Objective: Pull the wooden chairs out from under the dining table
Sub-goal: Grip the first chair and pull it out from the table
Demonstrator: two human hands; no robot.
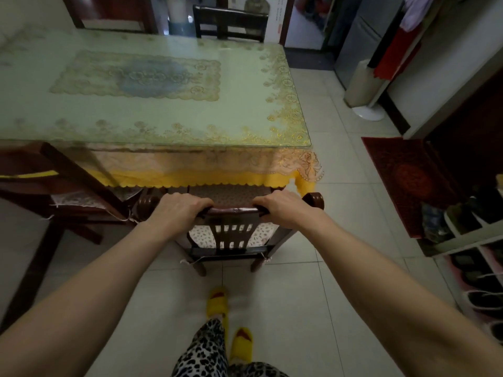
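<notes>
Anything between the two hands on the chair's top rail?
Head view: only bare top rail between left hand and right hand; both grip the chair.

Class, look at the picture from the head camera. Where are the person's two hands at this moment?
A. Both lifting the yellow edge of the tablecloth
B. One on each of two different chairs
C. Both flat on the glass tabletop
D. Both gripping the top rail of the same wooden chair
D: the left hand and the right hand are both closed over the top rail of the one wooden chair at the near edge of the dining table.
</notes>
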